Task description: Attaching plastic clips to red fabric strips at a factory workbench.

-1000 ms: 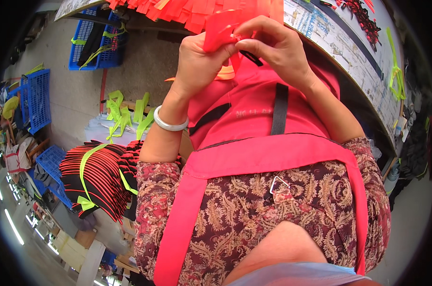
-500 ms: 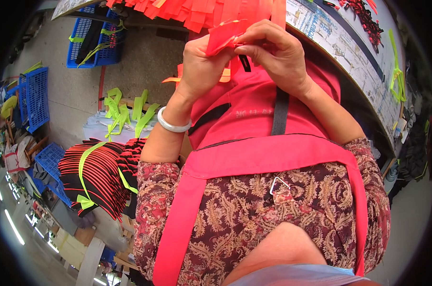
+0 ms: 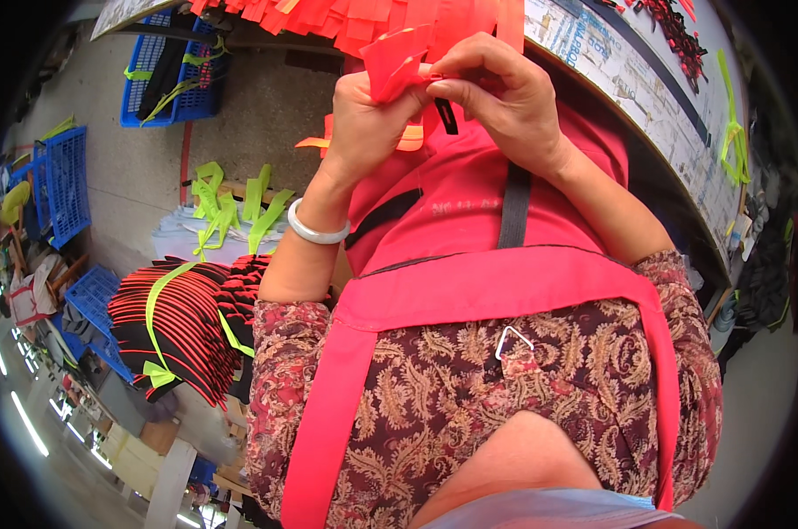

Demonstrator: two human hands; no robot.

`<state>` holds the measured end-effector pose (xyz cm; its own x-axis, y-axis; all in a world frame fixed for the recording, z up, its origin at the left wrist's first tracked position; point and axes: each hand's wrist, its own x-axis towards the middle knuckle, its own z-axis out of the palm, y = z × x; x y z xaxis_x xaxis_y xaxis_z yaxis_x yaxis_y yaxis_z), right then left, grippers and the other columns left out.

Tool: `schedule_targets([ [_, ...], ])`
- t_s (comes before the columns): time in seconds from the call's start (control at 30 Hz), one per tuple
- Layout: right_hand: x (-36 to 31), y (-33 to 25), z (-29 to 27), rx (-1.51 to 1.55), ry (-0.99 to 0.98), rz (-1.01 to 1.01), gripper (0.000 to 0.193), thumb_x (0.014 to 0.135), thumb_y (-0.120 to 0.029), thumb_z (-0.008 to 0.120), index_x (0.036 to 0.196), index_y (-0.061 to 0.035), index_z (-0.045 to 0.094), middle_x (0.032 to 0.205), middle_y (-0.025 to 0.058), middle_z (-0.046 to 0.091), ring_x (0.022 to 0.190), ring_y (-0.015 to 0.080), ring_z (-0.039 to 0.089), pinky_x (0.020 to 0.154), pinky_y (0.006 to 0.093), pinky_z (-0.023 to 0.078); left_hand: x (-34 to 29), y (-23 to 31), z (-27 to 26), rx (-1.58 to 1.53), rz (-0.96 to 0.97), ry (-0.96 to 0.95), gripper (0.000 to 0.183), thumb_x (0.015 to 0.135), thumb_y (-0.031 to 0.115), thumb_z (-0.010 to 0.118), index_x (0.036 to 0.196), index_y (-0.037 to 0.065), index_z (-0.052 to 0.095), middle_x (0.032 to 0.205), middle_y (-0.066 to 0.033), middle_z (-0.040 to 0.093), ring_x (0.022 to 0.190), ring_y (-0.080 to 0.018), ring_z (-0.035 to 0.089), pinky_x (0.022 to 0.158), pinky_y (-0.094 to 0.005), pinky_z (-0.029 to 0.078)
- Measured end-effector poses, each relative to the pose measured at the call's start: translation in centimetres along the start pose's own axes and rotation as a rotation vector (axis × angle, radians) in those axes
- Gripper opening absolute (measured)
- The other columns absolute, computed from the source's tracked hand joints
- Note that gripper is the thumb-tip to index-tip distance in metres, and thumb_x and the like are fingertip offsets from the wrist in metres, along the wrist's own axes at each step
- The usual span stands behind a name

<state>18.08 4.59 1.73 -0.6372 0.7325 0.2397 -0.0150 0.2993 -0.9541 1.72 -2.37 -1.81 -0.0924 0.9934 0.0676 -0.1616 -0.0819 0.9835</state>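
Both hands meet at the front edge of the worktable, above my pink-red apron (image 3: 469, 212). My left hand (image 3: 363, 119) is closed on a bright red-orange fabric strip (image 3: 394, 63), whose folded end stands up past the thumb. Thumb and forefinger of my right hand (image 3: 513, 110) pinch at the strip's edge, on something small and red that the fingertips mostly cover. A narrow black tab (image 3: 447, 116) dangles just below the fingertips; what it hangs from is hidden. A heap of similar red-orange strips (image 3: 355, 26) lies just beyond the hands.
On the worktable (image 3: 610, 79) to the right are a pile of small black-and-red pieces (image 3: 672, 40) and a yellow-green strip (image 3: 732, 145). Blue baskets (image 3: 196, 97) stand on the floor at left. Nearer sits a tied black-and-red bundle (image 3: 174, 326), with yellow-green strips (image 3: 214, 198) behind it.
Both hands have shifted slightly left, still together. The strip's folded end has tipped more upright over my left hand. Both grips stay closed.
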Motion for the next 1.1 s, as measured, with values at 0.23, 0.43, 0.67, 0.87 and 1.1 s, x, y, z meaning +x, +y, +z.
schedule_targets([
  [0.23,0.0,0.1,-0.1,-0.038,-0.012,-0.051,0.013,0.081,-0.001,0.068,0.094,0.0008,0.064,0.089,0.0058,0.061,0.079,0.0102,0.062,0.068,0.0221,0.050,-0.3,-0.5,0.5,0.027,0.129,0.071,0.015,0.083,0.001,0.067,0.098,0.000,0.068,0.086,-0.0024,0.068,0.076,-0.0069,0.060,0.066,-0.0210,0.049],
  [0.43,-0.2,0.0,0.0,-0.009,0.008,-0.034,0.012,0.081,0.001,0.067,0.092,0.0020,0.063,0.089,0.0062,0.061,0.081,0.0111,0.063,0.070,0.0227,0.052,-0.4,-0.3,0.7,0.042,0.072,0.067,0.017,0.083,-0.002,0.065,0.100,0.000,0.067,0.086,-0.0019,0.067,0.076,-0.0067,0.060,0.066,-0.0210,0.049],
  [0.67,-0.1,0.1,0.2,-0.125,-0.052,-0.024,0.012,0.081,-0.001,0.068,0.091,0.0009,0.063,0.085,0.0045,0.061,0.077,0.0093,0.061,0.067,0.0224,0.050,-0.7,-0.5,0.0,0.114,0.103,0.039,0.018,0.083,-0.002,0.065,0.101,-0.002,0.066,0.088,-0.0037,0.068,0.079,-0.0078,0.060,0.068,-0.0226,0.050],
  [0.87,-0.3,0.4,0.0,-0.038,-0.011,-0.011,0.012,0.081,-0.003,0.069,0.091,-0.0001,0.063,0.085,0.0035,0.062,0.075,0.0081,0.059,0.064,0.0223,0.048,-0.3,0.0,0.9,0.125,0.145,0.058,0.021,0.082,-0.003,0.065,0.103,-0.003,0.066,0.093,-0.0064,0.068,0.082,-0.0104,0.062,0.071,-0.0242,0.051],
  [1.1,-0.4,-0.6,0.3,0.034,-0.011,0.157,0.014,0.082,-0.002,0.068,0.094,-0.0001,0.061,0.085,0.0040,0.063,0.078,0.0078,0.060,0.070,0.0217,0.050,-0.2,0.1,0.4,0.082,0.085,0.028,0.020,0.082,-0.003,0.064,0.102,-0.003,0.066,0.092,-0.0065,0.068,0.082,-0.0098,0.062,0.070,-0.0236,0.051],
])
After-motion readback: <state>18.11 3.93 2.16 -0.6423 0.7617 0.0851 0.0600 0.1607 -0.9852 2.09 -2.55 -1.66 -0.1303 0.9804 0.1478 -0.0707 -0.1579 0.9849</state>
